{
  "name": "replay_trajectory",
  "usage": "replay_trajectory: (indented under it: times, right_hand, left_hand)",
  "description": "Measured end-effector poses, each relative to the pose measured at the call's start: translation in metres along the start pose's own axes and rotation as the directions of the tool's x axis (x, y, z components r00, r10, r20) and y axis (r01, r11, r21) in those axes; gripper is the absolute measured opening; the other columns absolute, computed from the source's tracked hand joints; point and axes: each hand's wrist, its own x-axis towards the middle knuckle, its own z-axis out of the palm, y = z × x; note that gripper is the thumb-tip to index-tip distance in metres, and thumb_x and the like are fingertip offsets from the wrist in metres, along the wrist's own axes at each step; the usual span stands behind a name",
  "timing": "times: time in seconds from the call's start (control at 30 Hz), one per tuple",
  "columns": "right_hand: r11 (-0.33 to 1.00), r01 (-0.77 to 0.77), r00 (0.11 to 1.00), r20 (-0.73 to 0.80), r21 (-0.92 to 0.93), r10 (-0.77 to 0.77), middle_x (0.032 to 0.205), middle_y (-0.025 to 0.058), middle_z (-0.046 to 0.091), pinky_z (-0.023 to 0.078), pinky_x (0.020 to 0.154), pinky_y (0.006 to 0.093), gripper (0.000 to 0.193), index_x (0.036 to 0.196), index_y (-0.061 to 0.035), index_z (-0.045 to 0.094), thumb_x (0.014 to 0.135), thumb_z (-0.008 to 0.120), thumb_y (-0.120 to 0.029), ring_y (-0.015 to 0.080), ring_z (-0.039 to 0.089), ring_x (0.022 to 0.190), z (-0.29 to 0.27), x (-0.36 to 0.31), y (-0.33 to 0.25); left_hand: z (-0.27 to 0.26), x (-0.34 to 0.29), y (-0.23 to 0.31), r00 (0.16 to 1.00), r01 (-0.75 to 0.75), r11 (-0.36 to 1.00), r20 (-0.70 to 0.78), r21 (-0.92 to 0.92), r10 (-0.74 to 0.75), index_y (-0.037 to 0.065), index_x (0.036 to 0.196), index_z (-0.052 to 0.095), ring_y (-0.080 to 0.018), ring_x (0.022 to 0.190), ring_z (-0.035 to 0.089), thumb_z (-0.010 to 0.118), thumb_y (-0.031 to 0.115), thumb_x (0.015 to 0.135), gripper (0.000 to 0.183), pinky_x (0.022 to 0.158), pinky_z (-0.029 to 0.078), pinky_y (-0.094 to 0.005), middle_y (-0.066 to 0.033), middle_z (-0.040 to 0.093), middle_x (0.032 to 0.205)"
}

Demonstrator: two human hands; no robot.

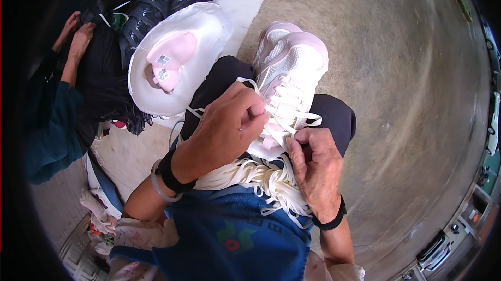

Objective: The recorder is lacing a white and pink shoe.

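Observation:
A white and pale pink sneaker point(300, 67) rests across my lap, toe pointing away from me, with white laces crossed through its eyelets. Another similar sole edge shows beside it, though I cannot tell whether it is a second shoe. My left hand point(224, 119) is closed in a pinch on a white shoelace point(195, 110) at the sneaker's left side. Thumb and fingers of my right hand point(319, 169) pinch the lace near the shoe opening, where a loop stands up. A thick bundle of cream laces point(261, 179) lies across my blue apron point(229, 229).
Left of my knee stands a white lined container point(141, 85) holding pink shoe parts point(175, 54) with small labels. Beyond it are several black shoes point(148, 12). At far left a co-worker's hands point(78, 41) handle something dark. Concrete floor point(396, 98) stretches right toward parked vehicles point(438, 252).

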Motion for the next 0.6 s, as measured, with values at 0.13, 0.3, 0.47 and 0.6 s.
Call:
replay_trajectory:
  times: [0.13,0.3,0.47,0.6]
  right_hand:
    - [0.997,0.077,0.996,0.051,-0.024,-0.076,0.086,0.0131,0.059,0.052,0.059,0.0356,0.016,0.093,-0.0027,0.058,0.083,0.071,-0.002,0.0273,0.063,0.068,-0.002,0.0,0.001]
    - [0.999,-0.007,1.0,-0.002,0.052,0.007,0.085,0.0126,0.058,0.052,0.059,0.0355,0.017,0.1,-0.0029,0.061,0.085,0.07,-0.003,0.0263,0.063,0.068,-0.004,0.004,-0.007]
    - [0.991,0.104,0.994,-0.023,-0.079,-0.107,0.082,0.0083,0.058,0.049,0.058,0.0287,0.024,0.103,-0.0034,0.064,0.081,0.073,0.001,0.0184,0.059,0.065,0.003,0.008,-0.003]
    - [0.99,0.123,0.991,-0.039,-0.069,-0.126,0.081,0.0092,0.058,0.05,0.06,0.0305,0.022,0.099,-0.004,0.063,0.081,0.073,0.002,0.0208,0.059,0.065,0.006,0.005,-0.005]
  left_hand:
    - [0.0,0.0,-0.002,1.0,-0.003,0.999,0.022,0.049,0.002,0.002,0.087,0.056,-0.0103,0.062,0.051,0.066,-0.002,0.082,0.012,0.057,0.043,-0.0257,-0.0049,0.051,0.084]
    - [0.0,0.0,-0.003,1.0,-0.01,0.999,0.029,0.046,0.009,0.002,0.088,0.055,-0.0102,0.062,0.053,0.065,-0.004,0.083,0.013,0.058,0.044,-0.0252,-0.0052,0.052,0.084]
    - [0.001,-0.001,-0.005,0.999,-0.051,0.999,0.005,0.013,0.051,0.003,0.09,0.05,-0.0177,0.059,0.055,0.062,-0.003,0.083,0.016,0.056,0.045,-0.0317,-0.0087,0.049,0.082]
    - [-0.002,-0.001,-0.007,0.998,-0.057,0.998,0.027,0.002,0.057,0.003,0.09,0.049,-0.0182,0.059,0.055,0.061,-0.004,0.083,0.016,0.056,0.045,-0.0323,-0.0096,0.048,0.081]
